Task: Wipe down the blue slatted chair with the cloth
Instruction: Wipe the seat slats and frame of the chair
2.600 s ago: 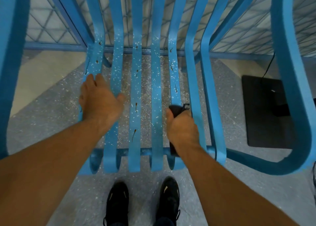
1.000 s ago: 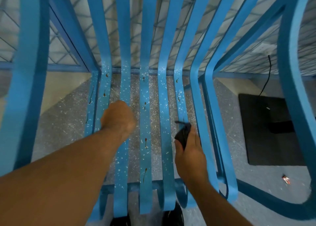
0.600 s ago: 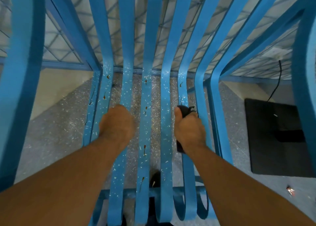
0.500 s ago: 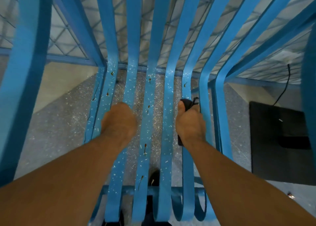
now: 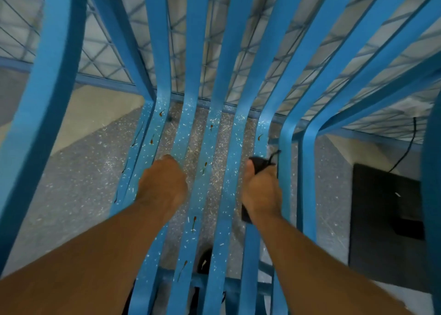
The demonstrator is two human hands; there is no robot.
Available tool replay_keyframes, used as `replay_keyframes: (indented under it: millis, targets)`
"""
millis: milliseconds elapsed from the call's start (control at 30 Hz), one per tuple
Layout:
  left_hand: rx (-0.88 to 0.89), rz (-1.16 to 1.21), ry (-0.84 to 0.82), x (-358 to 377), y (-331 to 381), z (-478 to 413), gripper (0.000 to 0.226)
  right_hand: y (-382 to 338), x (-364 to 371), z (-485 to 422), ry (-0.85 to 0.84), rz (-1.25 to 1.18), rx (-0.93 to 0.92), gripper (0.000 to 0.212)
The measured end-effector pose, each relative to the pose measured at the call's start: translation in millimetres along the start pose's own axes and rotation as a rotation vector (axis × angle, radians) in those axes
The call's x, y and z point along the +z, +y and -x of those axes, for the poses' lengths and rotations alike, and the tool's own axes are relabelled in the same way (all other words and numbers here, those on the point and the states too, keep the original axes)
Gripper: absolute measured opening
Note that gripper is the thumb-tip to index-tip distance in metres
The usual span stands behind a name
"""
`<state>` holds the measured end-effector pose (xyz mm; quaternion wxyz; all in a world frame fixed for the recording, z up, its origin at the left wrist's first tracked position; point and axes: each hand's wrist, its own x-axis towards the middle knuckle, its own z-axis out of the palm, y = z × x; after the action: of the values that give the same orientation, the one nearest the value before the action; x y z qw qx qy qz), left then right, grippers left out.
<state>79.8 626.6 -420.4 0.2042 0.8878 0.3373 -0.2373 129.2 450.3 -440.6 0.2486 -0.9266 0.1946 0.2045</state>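
Note:
The blue slatted chair fills the view, its seat slats speckled with white flecks and small brown streaks. My right hand grips a dark cloth and presses it onto a seat slat right of centre, near the bend into the backrest. A thin black strand sticks up from the cloth. My left hand lies on a slat left of centre with its fingers curled over the slat's far side; the fingertips are hidden.
Grey speckled floor shows between the slats. A black mat with a cable lies on the floor at right. A blue wire-grid fence stands behind the chair. The toe of a black shoe shows under the seat.
The right hand slid the cloth forward along its slat toward the backrest. The left hand curled round its slat and stays there. The camera tilted up, so more of the backrest shows.

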Motion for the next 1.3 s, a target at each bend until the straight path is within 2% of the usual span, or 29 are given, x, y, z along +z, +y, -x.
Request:
replay_keyframes:
  millis: [133, 267, 333, 433, 467, 500, 600, 700, 800, 900, 1100, 1300]
  targets:
    - [0.005, -0.009, -0.012, 1, -4, -3, 0.025, -21, 4, -29, 0.077, -0.014, -0.064, 0.053]
    - [0.029, -0.052, -0.097, -10, -3, -10, 0.027, 8, 9, 9, 0.034, 0.028, -0.151, 0.064]
    - [0.075, 0.001, -0.119, -20, 4, -15, 0.038, 26, 8, 35, 0.024, 0.0, -0.15, 0.066]
    - [0.113, 0.098, -0.129, -35, 20, -32, 0.069, 36, 10, 51, 0.027, -0.036, -0.135, 0.063]
    - [0.104, 0.125, -0.126, -37, 26, -42, 0.071, 33, 9, 46, 0.033, -0.047, -0.108, 0.061]
    - [0.103, 0.146, -0.12, -39, 30, -52, 0.064, 27, 9, 38, 0.037, -0.052, -0.069, 0.057]
    - [0.15, 0.095, -0.089, -36, 35, -74, 0.025, 7, 5, 10, 0.039, -0.03, 0.02, 0.05]
    - [0.157, 0.015, 0.007, -29, 33, -75, 0.012, -12, 2, -17, 0.068, 0.004, 0.032, 0.055]
    - [0.173, 0.02, 0.087, -21, 32, -72, 0.015, -32, -1, -46, 0.121, -0.071, 0.059, 0.052]
    - [0.14, 0.064, 0.076, -24, 35, -69, 0.013, -45, -4, -65, 0.139, -0.116, 0.043, 0.05]
    - [0.114, 0.065, 0.048, -29, 40, -63, 0.013, -17, 0, -32, 0.021, -0.049, -0.127, 0.05]
    - [0.114, 0.037, 0.06, -31, 42, -61, 0.023, -31, 1, -55, 0.047, -0.049, -0.064, 0.052]
